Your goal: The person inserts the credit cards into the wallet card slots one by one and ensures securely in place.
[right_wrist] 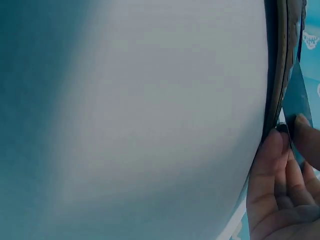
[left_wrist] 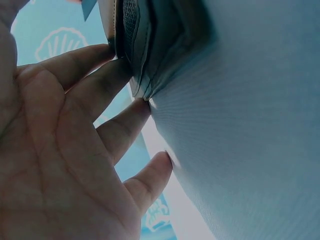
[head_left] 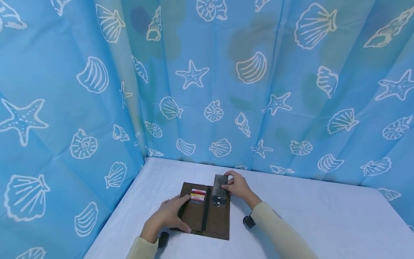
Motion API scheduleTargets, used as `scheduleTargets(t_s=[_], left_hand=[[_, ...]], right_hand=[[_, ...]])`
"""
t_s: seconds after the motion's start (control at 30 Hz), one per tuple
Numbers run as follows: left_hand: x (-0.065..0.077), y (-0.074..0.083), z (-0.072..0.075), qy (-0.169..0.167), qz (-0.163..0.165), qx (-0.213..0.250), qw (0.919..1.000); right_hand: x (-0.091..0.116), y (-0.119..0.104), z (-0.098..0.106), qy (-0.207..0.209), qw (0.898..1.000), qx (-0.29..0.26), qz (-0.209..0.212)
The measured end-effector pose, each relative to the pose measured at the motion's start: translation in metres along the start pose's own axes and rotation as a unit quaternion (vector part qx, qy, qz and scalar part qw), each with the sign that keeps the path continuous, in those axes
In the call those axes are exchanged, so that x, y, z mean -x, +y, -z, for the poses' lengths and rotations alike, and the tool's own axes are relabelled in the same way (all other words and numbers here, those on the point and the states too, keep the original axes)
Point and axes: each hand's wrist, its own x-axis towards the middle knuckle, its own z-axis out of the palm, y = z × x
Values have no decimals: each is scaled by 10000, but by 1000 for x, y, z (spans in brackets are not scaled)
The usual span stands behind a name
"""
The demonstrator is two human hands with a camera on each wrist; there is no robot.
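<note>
An open brown long wallet (head_left: 218, 225) lies on the white table, a dark strap (head_left: 206, 210) running down its middle. Several cards (head_left: 198, 194) show in its left-side slots. My left hand (head_left: 168, 214) rests along the wallet's left side, thumb at the lower edge and fingers extended; in the left wrist view its fingertips touch the wallet's edge (left_wrist: 165, 45). With thumb and fingers, my right hand (head_left: 238, 184) pinches a dark, glossy card (head_left: 220, 184) at the top of the right-side slots. In the right wrist view this card (right_wrist: 297, 97) stands beside the wallet's edge (right_wrist: 282, 50).
A white cloth (head_left: 307, 219) covers the table. Blue curtains (head_left: 223, 86) with white shell and starfish prints hang behind and to the left. Small black wrist cameras (head_left: 249, 221) sit at both sleeves.
</note>
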Motion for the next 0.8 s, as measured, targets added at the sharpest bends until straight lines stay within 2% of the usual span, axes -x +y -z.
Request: scheduleTargets(t_s=[0.2,0.53,0.8], left_hand=[[-1,-1,-1,-27,27,-5,10000],[1,0,-3,-91,42,118,9999],[2,1,0,-44,33,71,10000]], right_hand=[[-1,2,1,-120,9999,100,-2],[-6,5,4,-767,9962,402,-73],[-5,5,5,-913,9940,588,141]])
